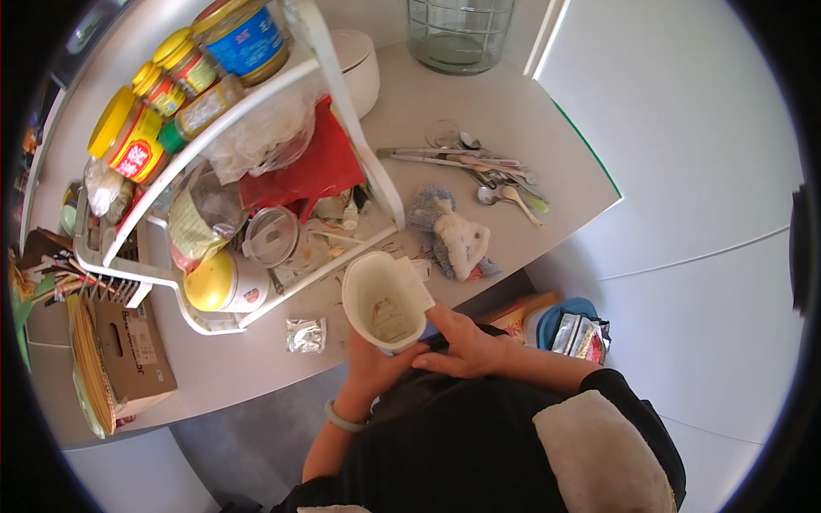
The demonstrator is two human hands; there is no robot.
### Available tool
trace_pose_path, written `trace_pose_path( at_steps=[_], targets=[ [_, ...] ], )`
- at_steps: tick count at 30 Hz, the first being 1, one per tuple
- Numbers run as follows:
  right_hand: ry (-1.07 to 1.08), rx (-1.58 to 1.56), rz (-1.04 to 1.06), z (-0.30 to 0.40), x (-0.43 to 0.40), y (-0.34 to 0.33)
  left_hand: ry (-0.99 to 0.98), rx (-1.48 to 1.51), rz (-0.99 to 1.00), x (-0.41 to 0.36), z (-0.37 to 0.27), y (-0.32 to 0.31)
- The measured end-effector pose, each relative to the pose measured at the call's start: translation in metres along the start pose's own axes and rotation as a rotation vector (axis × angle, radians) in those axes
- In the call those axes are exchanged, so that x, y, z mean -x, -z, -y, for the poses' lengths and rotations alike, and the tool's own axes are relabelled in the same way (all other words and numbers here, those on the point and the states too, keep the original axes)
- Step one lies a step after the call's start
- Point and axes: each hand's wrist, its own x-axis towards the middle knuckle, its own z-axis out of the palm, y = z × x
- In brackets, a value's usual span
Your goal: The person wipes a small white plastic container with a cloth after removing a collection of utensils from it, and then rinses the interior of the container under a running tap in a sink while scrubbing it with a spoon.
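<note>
A white plastic utensil holder [369,285] is tilted so that its open top faces me. Brownish dirt and residue lie at its bottom, and a flat tab juts from its right side. My left hand [375,365] grips the holder from below left, most of the fingers hidden behind it. Around the lower right side of the same holder my right hand [471,346] rests its fingers. Just beyond it on the counter are crumpled grey and cream cloths [458,240]. Farther off, spoons and other utensils [500,170] lie in a loose pile.
On the left stands a white two-tier rack [385,173] with jars [247,48] above and bags below. A foil packet [306,335] lies near the counter's front edge. Around these are a cardboard box [138,353], a large glass jar [458,38] and a blue-rimmed container [558,314] with packets.
</note>
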Motion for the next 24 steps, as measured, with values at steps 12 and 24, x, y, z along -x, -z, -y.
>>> trace_pose_path(
  at_steps=[12, 24],
  targets=[
    [-0.015, 0.771, -0.386, -0.052, -0.018, 0.085, 0.009, -0.098, -0.171, 0.002, -0.010, 0.006],
    [-0.388, -0.522, -0.708, -0.027, -0.047, 0.129, -0.202, -0.177, -0.225, -0.015, -0.022, 0.002]
  ],
)
